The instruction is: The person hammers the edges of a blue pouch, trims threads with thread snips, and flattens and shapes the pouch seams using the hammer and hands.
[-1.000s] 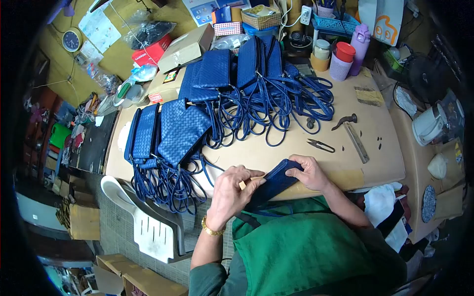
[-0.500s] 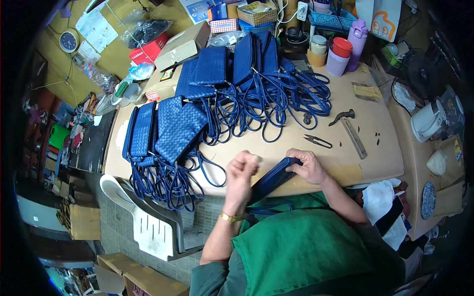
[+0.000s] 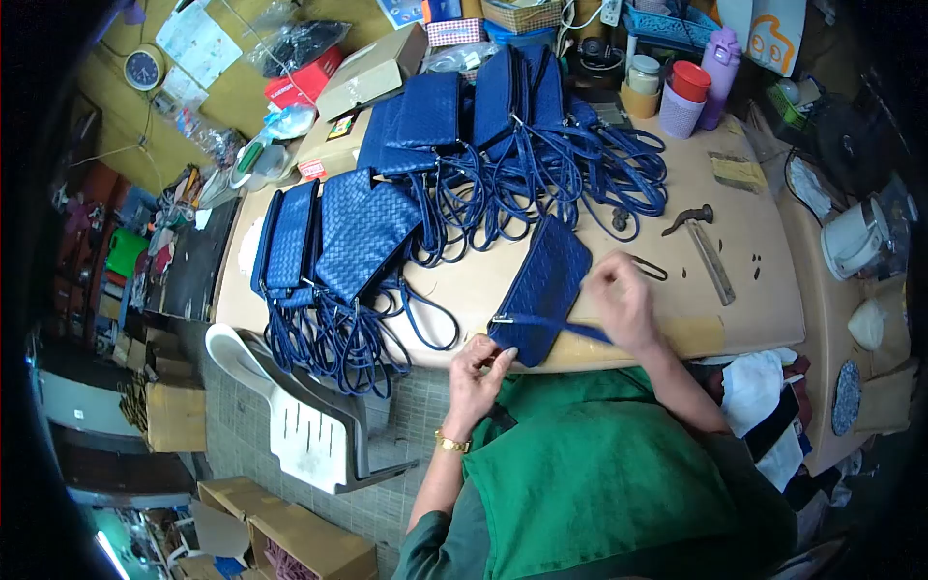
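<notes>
A blue woven zip pouch (image 3: 549, 285) lies slanted on the table in front of me. From a metal fitting near its lower left edge, a blue strap (image 3: 570, 329) stretches across it towards my right wrist. My left hand (image 3: 474, 380) is closed at the pouch's lower corner, thumb and fingers pinching its edge. Just right of the pouch, my right hand (image 3: 626, 302) is raised, slightly blurred, with curled fingers. What those fingers hold, if anything, is hidden. Thread snips (image 3: 650, 269) show partly behind this hand.
Similar blue pouches (image 3: 425, 111) with tangled straps lie along the back, and more pouches (image 3: 367, 227) at the left. A hammer (image 3: 710, 256) rests at the right. Cups and a purple bottle (image 3: 718, 77) stand behind it. A white chair (image 3: 304, 435) is at the lower left.
The pouch has gone from my right hand's grip, held on edge, to lying flat on the table. My left hand has lowered to its corner; my right hand has moved right, off the pouch.
</notes>
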`<state>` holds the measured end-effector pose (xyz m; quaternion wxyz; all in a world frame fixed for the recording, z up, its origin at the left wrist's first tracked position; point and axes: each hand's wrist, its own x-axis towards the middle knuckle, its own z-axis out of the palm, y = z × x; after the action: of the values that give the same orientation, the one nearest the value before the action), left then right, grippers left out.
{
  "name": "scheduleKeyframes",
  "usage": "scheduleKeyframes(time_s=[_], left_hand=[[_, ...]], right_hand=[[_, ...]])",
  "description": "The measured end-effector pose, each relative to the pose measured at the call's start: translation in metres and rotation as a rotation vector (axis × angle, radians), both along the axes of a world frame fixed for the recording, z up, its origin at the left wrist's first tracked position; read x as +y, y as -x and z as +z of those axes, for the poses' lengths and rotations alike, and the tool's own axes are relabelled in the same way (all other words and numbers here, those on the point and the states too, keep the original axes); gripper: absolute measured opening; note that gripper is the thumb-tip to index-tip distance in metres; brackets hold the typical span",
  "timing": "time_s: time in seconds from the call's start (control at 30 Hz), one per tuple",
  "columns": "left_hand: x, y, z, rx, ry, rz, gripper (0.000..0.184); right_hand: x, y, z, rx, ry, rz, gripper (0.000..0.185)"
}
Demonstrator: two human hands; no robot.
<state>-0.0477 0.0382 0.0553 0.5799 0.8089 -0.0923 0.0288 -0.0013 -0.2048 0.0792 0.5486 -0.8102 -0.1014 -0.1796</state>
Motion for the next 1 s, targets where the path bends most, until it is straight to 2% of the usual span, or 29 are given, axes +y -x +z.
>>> scheduleKeyframes(time_s=[0.03,0.1,0.17,0.2,0.37,0.43,0.47,0.5,0.53,0.57,0.6,0.63,0.67,0.7,0.73,0.77,0.83,0.9,0.97,1.0], left_hand=[[-0.005,0.001,0.005,-0.06,-0.027,0.011,0.013],[-0.012,0.003,0.005,-0.125,-0.078,0.011,0.01],[-0.021,0.008,0.015,-0.145,-0.168,0.018,0.027],[-0.021,0.008,0.015,-0.166,-0.181,0.012,0.043],[-0.027,0.006,0.027,-0.363,-0.151,0.041,0.044],[-0.023,0.012,0.024,-0.497,-0.263,0.026,0.045],[-0.02,0.016,0.026,-0.524,-0.264,0.003,0.045],[-0.016,0.019,0.029,-0.527,-0.257,-0.014,0.045],[-0.012,0.02,0.033,-0.553,-0.257,-0.106,0.045],[-0.009,0.02,0.038,-0.583,-0.254,-0.198,0.045],[-0.006,0.019,0.047,-0.319,-0.348,-0.408,0.046],[-0.01,0.012,0.045,-0.335,-0.338,-0.414,0.046],[-0.014,0.004,0.041,-0.241,-0.159,-0.544,0.052],[-0.015,-0.003,0.035,-0.136,0.018,-0.67,0.06],[-0.014,-0.013,0.024,-0.03,0.093,-0.62,0.085],[-0.022,-0.025,0.014,-0.044,0.11,-0.48,0.1],[-0.042,-0.05,0.015,-0.077,0.05,-0.407,0.101],[-0.065,-0.067,0.01,-0.266,-0.021,-0.237,0.097],[-0.07,-0.075,0.011,-0.229,-0.05,-0.236,0.095],[-0.07,-0.078,0.011,-0.189,-0.078,-0.239,0.093]], right_hand=[[0.012,0.01,0.009,0.129,-0.015,0.14,0.026],[0.029,0.022,0.016,0.141,0.083,0.205,0.029],[0.035,0.025,0.02,0.12,0.108,0.265,0.03],[0.036,0.026,0.015,0.062,0.094,0.28,0.026],[0.035,0.029,0.03,0.072,0.073,0.336,0.009],[0.02,0.018,0.038,-0.19,0.405,0.233,0.003],[0.004,0.005,0.033,-0.261,0.417,0.197,0.007],[-0.01,-0.008,0.026,-0.206,0.397,0.051,0.012],[-0.032,-0.021,0.011,0.024,0.387,-0.174,0.014],[-0.058,-0.039,0.012,0.046,0.335,-0.165,0.014],[-0.058,-0.036,0.003,0.136,0.308,-0.172,0.015],[-0.056,-0.035,0.0,0.219,0.284,-0.172,0.017],[-0.054,-0.036,0.002,0.214,0.287,-0.182,0.017],[-0.047,-0.036,0.005,0.077,0.282,-0.054,0.018],[-0.041,-0.037,0.007,-0.061,0.276,0.079,0.019],[-0.036,-0.039,0.009,-0.057,0.272,0.077,0.019],[-0.027,-0.048,0.014,-0.083,0.338,0.136,0.018],[-0.015,-0.052,0.019,-0.11,0.324,0.174,0.017],[0.0,-0.047,0.037,-0.513,0.519,-0.085,0.017],[0.005,-0.044,0.038,-0.594,0.558,-0.195,0.023]])
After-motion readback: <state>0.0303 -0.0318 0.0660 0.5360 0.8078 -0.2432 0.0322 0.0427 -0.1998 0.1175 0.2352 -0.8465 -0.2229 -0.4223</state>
